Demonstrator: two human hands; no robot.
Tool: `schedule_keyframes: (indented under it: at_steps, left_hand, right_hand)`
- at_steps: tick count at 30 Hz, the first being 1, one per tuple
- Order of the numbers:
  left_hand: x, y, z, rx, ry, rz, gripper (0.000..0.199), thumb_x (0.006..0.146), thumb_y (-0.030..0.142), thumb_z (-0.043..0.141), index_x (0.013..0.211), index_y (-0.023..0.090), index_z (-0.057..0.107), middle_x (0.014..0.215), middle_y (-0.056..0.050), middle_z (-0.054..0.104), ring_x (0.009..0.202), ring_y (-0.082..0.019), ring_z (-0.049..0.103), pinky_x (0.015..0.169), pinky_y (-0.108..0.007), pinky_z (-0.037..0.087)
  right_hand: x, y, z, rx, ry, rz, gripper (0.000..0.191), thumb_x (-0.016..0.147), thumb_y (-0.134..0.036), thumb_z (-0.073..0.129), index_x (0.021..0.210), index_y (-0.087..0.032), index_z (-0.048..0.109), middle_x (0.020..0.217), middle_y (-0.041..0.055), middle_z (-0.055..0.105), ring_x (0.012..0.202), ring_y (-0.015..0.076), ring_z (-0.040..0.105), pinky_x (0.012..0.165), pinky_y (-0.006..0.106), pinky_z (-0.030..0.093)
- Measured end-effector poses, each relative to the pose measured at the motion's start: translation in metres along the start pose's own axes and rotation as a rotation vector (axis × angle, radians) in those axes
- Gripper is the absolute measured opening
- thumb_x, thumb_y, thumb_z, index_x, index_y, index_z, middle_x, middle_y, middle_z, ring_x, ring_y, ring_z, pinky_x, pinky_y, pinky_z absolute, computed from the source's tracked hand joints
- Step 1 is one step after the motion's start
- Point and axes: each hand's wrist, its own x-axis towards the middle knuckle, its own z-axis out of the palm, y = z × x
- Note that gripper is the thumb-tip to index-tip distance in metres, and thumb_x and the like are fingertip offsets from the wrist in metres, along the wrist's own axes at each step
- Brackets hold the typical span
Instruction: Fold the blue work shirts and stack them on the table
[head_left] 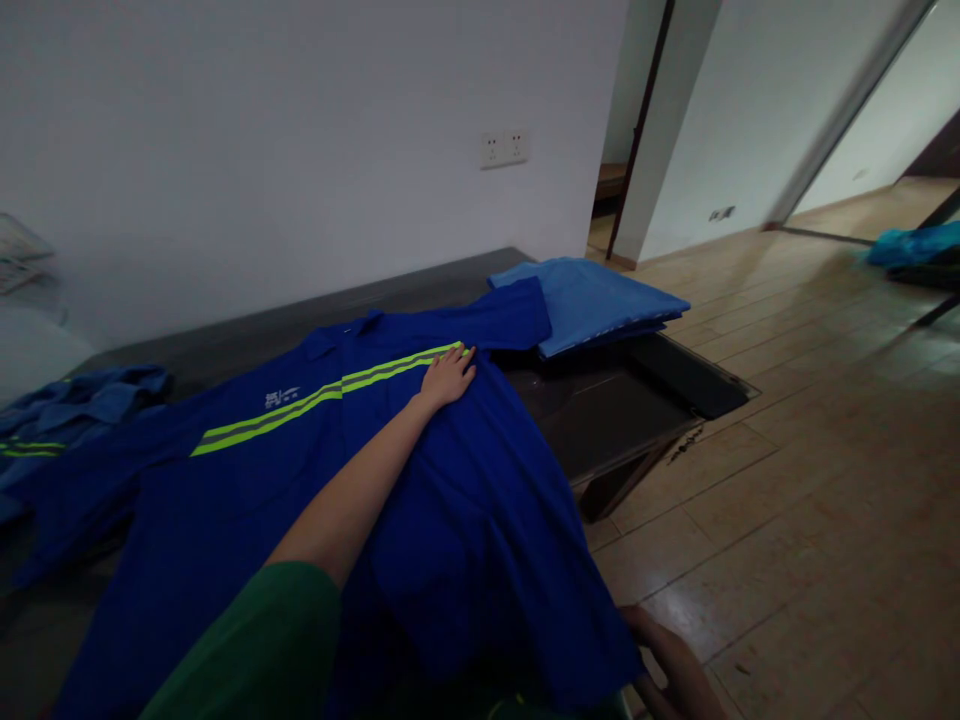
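Note:
A dark blue work jacket (420,460) with a yellow-green reflective stripe across its chest is spread over a dark table. Its collar points toward the wall and one sleeve reaches to the right. My left hand (448,376) lies flat on the stripe near the armpit of that sleeve, fingers stretched out. At the lower right, my right hand (667,665) has its fingers closed at the bottom corner of the jacket, where the cloth hangs past the table edge. Part of this hand is dim and cut off by the frame.
Folded lighter blue garments (600,300) are stacked at the table's right end, touching the sleeve. Crumpled blue clothing (97,400) lies on the left. The dark table (600,420) stands against a white wall with sockets (504,149). Tiled floor (810,450) stretches to the right.

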Motion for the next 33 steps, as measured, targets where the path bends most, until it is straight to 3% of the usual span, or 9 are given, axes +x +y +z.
schedule_keyframes:
  at_steps: [3,5,7,10,15,19,23,28,33]
  left_hand:
    - [-0.001,0.001,0.000,-0.021,0.036,-0.002,0.053,0.098,0.039,0.032,0.148,0.020,0.034,0.154,-0.010,0.031,0.142,-0.028,0.028,0.115,-0.051,0.024]
    - [-0.001,0.000,0.000,-0.066,0.086,-0.005,0.051,0.097,0.037,0.035,0.144,0.018,0.039,0.151,-0.011,0.039,0.139,-0.026,0.034,0.114,-0.047,0.027]
    - [0.000,-0.002,0.001,-0.132,0.140,0.000,0.047,0.097,0.034,0.037,0.139,0.015,0.046,0.145,-0.011,0.047,0.134,-0.023,0.042,0.113,-0.041,0.031]
    - [0.001,-0.005,0.002,-0.198,0.189,0.013,0.044,0.096,0.031,0.039,0.135,0.014,0.050,0.139,-0.010,0.053,0.130,-0.021,0.047,0.112,-0.037,0.034]
    - [-0.002,-0.005,0.004,-0.188,0.170,0.085,0.047,0.096,0.030,0.038,0.142,0.019,0.042,0.146,-0.008,0.046,0.136,-0.021,0.040,0.114,-0.042,0.030]
    - [-0.005,-0.001,0.002,-0.171,0.146,0.108,0.052,0.094,0.024,0.038,0.145,0.015,0.036,0.148,-0.011,0.043,0.136,-0.022,0.040,0.114,-0.040,0.030]
    - [-0.006,0.001,-0.002,-0.173,0.129,0.043,0.053,0.093,0.021,0.036,0.145,0.011,0.035,0.148,-0.013,0.043,0.133,-0.023,0.044,0.113,-0.039,0.032]
    - [-0.005,-0.001,-0.002,-0.172,0.123,0.079,0.051,0.096,0.024,0.031,0.144,0.013,0.038,0.148,-0.011,0.042,0.136,-0.020,0.041,0.114,-0.035,0.030]
    - [-0.005,-0.002,0.001,-0.126,0.124,0.126,0.049,0.097,0.030,0.031,0.143,0.017,0.041,0.150,-0.010,0.040,0.138,-0.021,0.037,0.114,-0.039,0.029]
  right_hand:
    - [0.024,0.002,-0.017,-0.093,-0.231,0.004,0.041,0.080,-0.019,0.051,0.117,-0.028,0.066,0.110,0.0095,0.071,0.094,0.0233,0.069,0.081,0.035,0.056]
    - [0.051,-0.005,-0.037,-0.120,-0.249,-0.007,0.037,0.077,-0.017,0.049,0.104,-0.026,0.072,0.104,0.0087,0.072,0.093,0.0234,0.069,0.080,0.036,0.056]
    - [0.084,-0.019,-0.058,-0.134,-0.066,-0.009,0.032,0.077,-0.018,0.045,0.091,-0.024,0.073,0.088,0.0070,0.073,0.081,0.0219,0.069,0.071,0.034,0.056]
    - [0.148,-0.047,-0.071,-0.114,0.202,-0.052,0.027,0.081,-0.023,0.046,0.092,-0.021,0.071,0.082,0.0056,0.070,0.075,0.0192,0.066,0.067,0.031,0.052]
    - [0.293,-0.073,-0.024,-0.017,0.040,-0.057,0.023,0.079,-0.021,0.057,0.101,-0.019,0.065,0.094,0.0064,0.069,0.081,0.0176,0.064,0.079,0.033,0.050]
    - [0.379,-0.070,0.026,-0.016,0.027,-0.052,0.044,0.068,-0.010,0.067,0.110,-0.021,0.062,0.106,0.0045,0.066,0.094,0.0186,0.060,0.090,0.035,0.046]
    - [0.408,-0.064,0.042,0.053,0.026,0.036,0.048,0.061,0.005,0.055,0.102,-0.018,0.065,0.106,0.0042,0.067,0.096,0.0170,0.058,0.092,0.032,0.044]
    - [0.410,-0.055,0.025,0.106,-0.018,0.150,0.048,0.068,-0.001,0.047,0.112,-0.012,0.061,0.075,0.0023,0.065,0.063,0.0128,0.057,0.066,0.028,0.049]
    - [0.407,-0.046,0.008,0.094,-0.017,0.152,0.042,0.069,-0.007,0.054,0.110,-0.015,0.058,0.069,-0.0018,0.061,0.057,0.0101,0.052,0.059,0.023,0.045]
